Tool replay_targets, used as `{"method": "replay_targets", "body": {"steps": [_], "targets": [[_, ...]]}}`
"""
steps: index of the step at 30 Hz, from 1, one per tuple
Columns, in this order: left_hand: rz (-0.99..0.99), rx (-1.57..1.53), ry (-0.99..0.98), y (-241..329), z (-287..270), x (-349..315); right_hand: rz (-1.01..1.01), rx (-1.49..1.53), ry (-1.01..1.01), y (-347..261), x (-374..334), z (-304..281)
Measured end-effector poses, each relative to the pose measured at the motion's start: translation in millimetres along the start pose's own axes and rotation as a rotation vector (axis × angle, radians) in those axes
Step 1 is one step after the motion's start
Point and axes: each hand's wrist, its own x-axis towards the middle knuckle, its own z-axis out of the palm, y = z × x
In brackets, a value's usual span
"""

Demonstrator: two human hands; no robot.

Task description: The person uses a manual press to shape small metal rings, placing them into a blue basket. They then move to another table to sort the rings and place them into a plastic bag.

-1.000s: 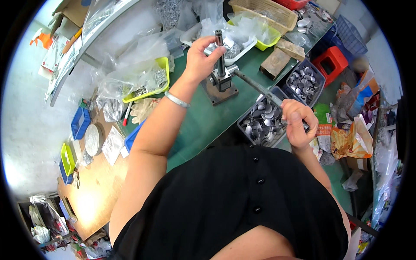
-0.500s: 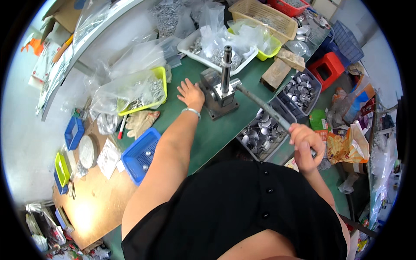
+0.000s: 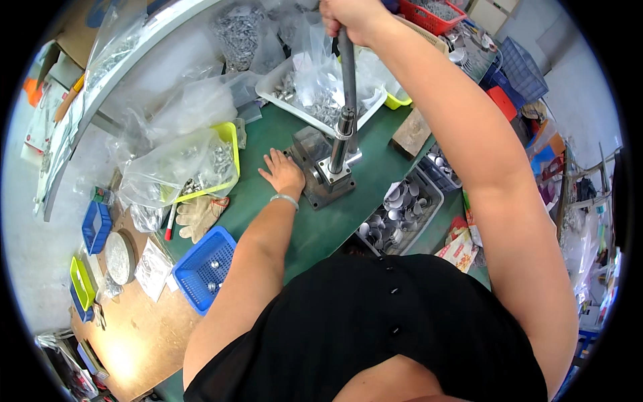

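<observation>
Lever [image 3: 347, 74] has swung right round: half a second ago it points to 4 o'clock off the hand press [image 3: 335, 175], now it's at 12. Right hand [image 3: 355, 19] has its fingers curled round the far end. Left hand [image 3: 284, 175] is flat on the green table [image 3: 315, 234], fingers spread, still at the press's 9 o'clock. Press sits near mid-view, metal pieces [image 3: 396, 216] at its 4. I'd call it mid-stroke, but can't tell the ram's travel.
</observation>
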Motion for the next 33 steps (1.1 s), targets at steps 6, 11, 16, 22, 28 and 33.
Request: {"method": "replay_targets", "body": {"steps": [6,11,16,22,28,33], "targets": [[-0.025,-0.006,-0.023,-1,-4,1,-0.007,0.057,-0.03,-14,-22,0],[-0.08,-0.042,0.018,-7,-5,2,-0.145,0.181,-0.117,-42,-179,-45],[-0.056,-0.058,-0.031,2,-6,1,-0.431,-0.152,-0.219,-7,-340,-93],[-0.018,-0.011,-0.005,-7,-4,1,-0.386,0.081,-0.31,-23,-230,-74],[0.056,0.018,-0.032,4,-4,-3,0.202,-0.121,-0.044,40,62,16],[0.022,0.01,-0.037,-1,-14,1,0.265,-0.208,-0.084,45,70,34]]}}
